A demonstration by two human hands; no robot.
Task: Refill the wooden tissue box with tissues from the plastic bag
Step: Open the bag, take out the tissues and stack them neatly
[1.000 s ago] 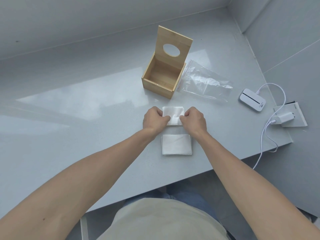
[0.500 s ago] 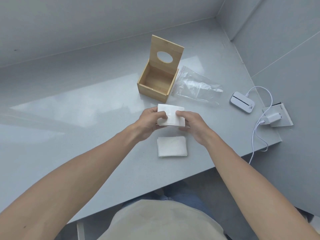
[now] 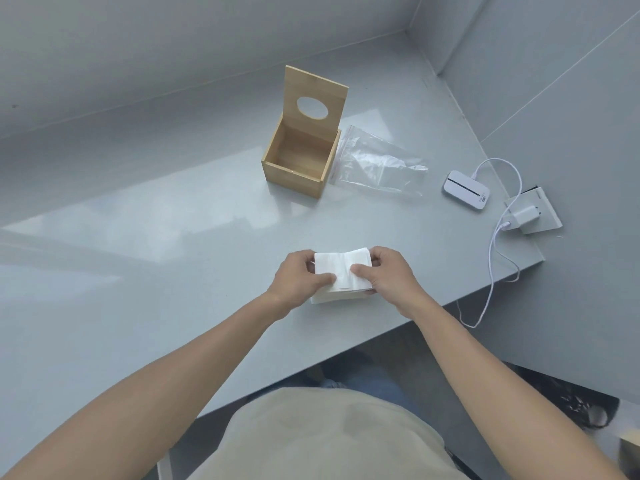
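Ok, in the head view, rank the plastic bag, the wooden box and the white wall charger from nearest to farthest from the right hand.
From the right hand:
1. Plastic bag, straight beyond the hand.
2. Wall charger, off to the right by the table edge.
3. Wooden box, beyond and leftward.
Charger and box are nearly too close to call.

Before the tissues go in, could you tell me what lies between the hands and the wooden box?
Nothing: the head view shows only bare grey table between the tissue stack, held by both hands, and the open wooden box.

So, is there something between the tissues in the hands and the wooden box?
Nothing visible. Both hands, left and right, hold the tissues; only bare table lies before the wooden box, whose lid stands open.
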